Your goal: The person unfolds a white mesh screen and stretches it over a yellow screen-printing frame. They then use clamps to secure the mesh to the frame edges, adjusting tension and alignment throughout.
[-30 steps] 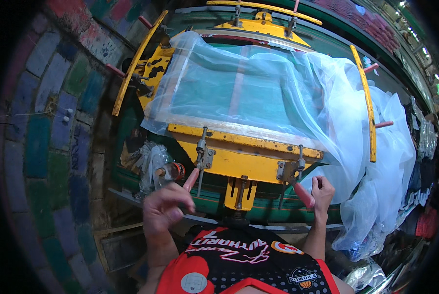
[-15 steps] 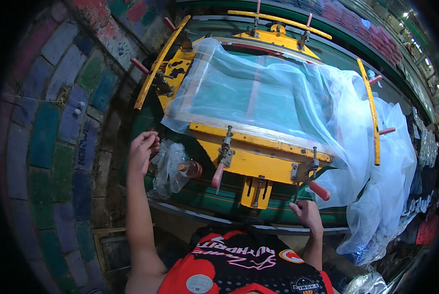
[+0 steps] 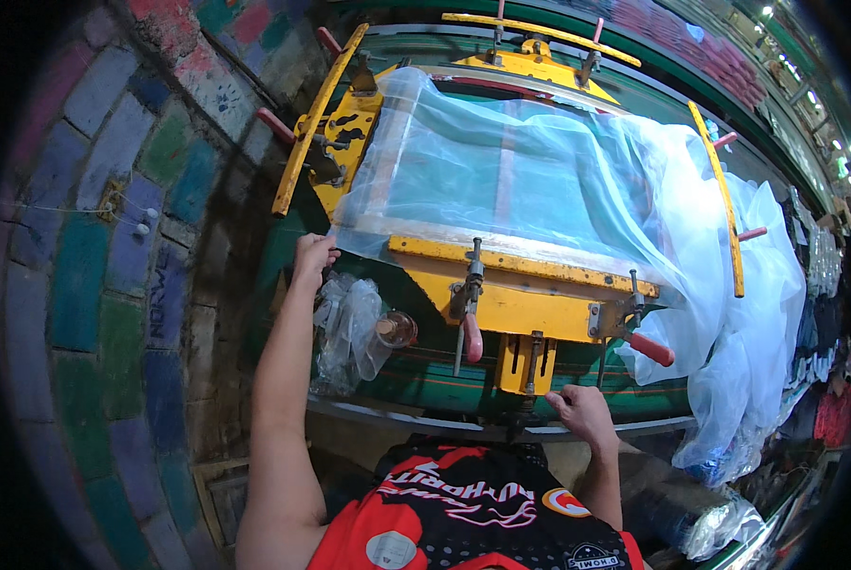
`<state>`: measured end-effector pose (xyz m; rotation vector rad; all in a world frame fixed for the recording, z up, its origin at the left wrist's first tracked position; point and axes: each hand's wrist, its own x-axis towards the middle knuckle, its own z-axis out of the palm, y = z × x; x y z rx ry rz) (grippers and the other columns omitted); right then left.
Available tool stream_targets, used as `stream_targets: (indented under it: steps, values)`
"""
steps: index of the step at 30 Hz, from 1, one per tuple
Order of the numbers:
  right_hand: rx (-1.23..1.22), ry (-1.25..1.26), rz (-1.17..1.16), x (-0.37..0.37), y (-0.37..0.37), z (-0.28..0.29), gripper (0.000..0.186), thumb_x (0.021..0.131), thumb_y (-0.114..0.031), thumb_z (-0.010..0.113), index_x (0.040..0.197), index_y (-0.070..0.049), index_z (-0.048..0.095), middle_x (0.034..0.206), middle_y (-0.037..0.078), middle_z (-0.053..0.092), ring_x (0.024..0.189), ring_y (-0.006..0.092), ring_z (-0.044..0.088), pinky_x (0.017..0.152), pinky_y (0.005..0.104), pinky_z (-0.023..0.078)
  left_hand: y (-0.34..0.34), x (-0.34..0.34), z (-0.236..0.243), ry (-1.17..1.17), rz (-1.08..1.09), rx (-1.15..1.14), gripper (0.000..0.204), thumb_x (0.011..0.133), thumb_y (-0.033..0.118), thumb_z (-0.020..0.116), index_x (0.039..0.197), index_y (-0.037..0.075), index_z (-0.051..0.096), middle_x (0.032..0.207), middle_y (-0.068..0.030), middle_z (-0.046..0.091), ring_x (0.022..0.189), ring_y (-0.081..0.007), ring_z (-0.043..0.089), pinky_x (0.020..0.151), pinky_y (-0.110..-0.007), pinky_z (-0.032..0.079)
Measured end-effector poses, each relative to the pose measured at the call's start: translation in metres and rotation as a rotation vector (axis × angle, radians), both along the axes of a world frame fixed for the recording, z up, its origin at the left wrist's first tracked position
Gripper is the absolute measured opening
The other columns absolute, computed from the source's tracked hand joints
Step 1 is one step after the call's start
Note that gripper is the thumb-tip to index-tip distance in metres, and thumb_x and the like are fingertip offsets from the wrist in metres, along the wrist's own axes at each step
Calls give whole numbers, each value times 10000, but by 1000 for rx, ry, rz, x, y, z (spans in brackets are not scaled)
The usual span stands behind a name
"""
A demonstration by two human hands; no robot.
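Observation:
White mesh fabric [image 3: 558, 171] is draped over a wooden frame within a yellow clamping rig [image 3: 511, 309], its surplus hanging in folds past the right side. At the fabric's near left corner, my left hand [image 3: 314, 258] has its fingertips pinched on the edge. My right hand [image 3: 587, 416] is loosely closed with the thumb out, near the front edge below the right red-handled clamp [image 3: 649, 350]; whether it holds anything is hidden. Another red-handled clamp [image 3: 471, 304] stands on the near bar, its handle hanging down.
Beside my left forearm lie a crumpled clear plastic bag [image 3: 342, 328] and a small bottle [image 3: 397, 329] on the green table [image 3: 416, 380]. Yellow clamp bars [image 3: 321, 114] flank the rig. A painted brick wall [image 3: 83, 275] runs along the left.
My left hand has moved up and right from above the plastic bag to the fabric's corner. My right hand has shifted slightly left. The view has shifted a little.

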<state>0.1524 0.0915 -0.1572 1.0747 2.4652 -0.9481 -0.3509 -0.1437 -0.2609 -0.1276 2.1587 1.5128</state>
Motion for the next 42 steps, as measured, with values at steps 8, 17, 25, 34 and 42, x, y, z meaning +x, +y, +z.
stream_targets:
  steps: [8,17,25,34,42]
  values:
    - [55,-47,48,-2,-14,7,370,911,-340,676,841,23,694,717,226,640,660,378,636,615,431,487,-6,0,-23,-67,141,225,71,898,31,632,900,9,565,849,-136,666,732,-219,671,635,-310,547]
    - [39,9,141,12,-11,9,382,916,-392,636,870,-16,684,759,222,661,771,414,658,686,495,509,-22,15,-5,-56,150,261,131,876,60,633,994,9,608,886,-107,665,753,-199,674,628,-281,532]
    - [-8,74,298,41,-6,10,356,927,-389,621,916,-38,684,795,233,668,789,423,657,703,501,513,-26,97,86,153,68,211,128,891,103,648,994,33,617,894,-47,648,745,-125,642,626,-239,500]
    - [-29,96,232,66,9,18,332,928,-357,636,934,-28,677,838,241,671,834,419,658,718,480,518,20,231,151,344,-330,213,115,965,113,579,1021,21,621,925,-47,647,822,-127,648,727,-269,502]
    - [-16,457,41,66,20,5,264,893,-247,670,830,9,676,762,214,659,707,360,666,642,417,502,4,155,128,105,-127,340,104,946,85,601,994,-3,628,898,-68,658,801,-153,654,741,-279,536]
